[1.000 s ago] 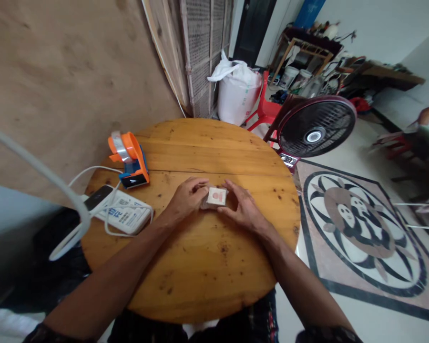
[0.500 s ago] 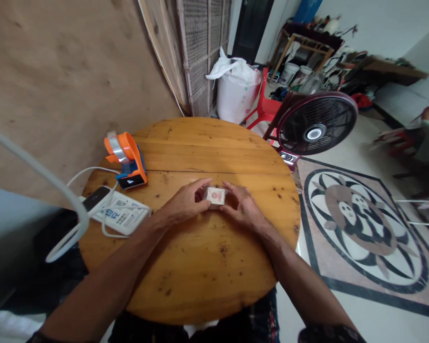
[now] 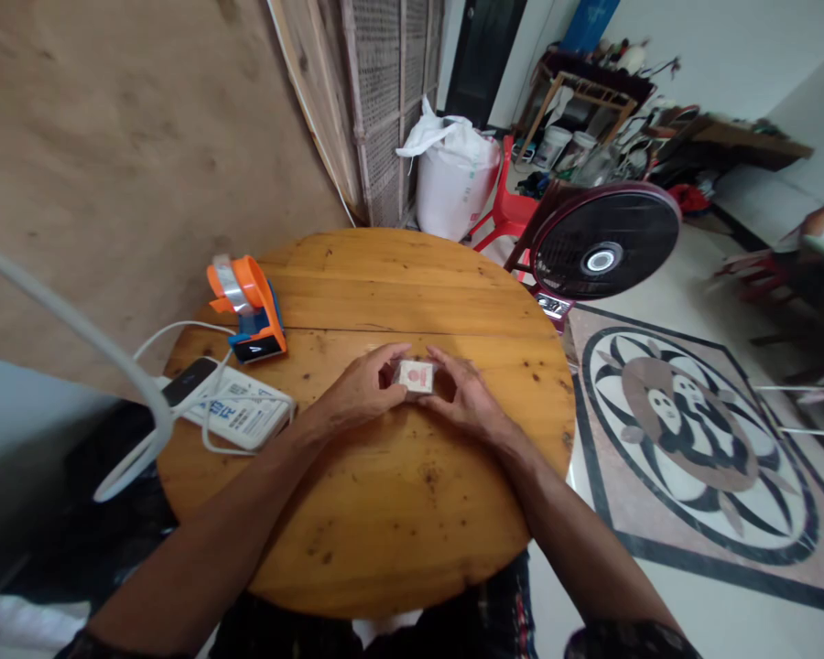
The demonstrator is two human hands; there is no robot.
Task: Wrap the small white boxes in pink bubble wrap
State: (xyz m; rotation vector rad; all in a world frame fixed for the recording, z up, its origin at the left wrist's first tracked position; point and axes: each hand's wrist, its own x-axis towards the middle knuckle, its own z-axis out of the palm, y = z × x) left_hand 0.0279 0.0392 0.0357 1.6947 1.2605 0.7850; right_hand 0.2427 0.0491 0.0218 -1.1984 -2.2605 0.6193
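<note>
A small white packet with a red round mark (image 3: 416, 375) lies on the round wooden table (image 3: 384, 513), near its middle. My left hand (image 3: 359, 389) pinches the packet's left edge with curled fingers. My right hand (image 3: 465, 395) grips its right edge the same way. Both forearms reach in from the near edge of the table.
An orange and blue tape dispenser (image 3: 251, 309) stands at the table's left. Near it lie a white box (image 3: 237, 412), a dark phone (image 3: 187, 380) and a white cable (image 3: 75, 339). A dark fan (image 3: 604, 243), a white sack (image 3: 453, 178) and a red chair (image 3: 504, 206) stand beyond the table.
Both hands have closed in on the packet and now grip its two edges. The packet has stayed near the table's middle.
</note>
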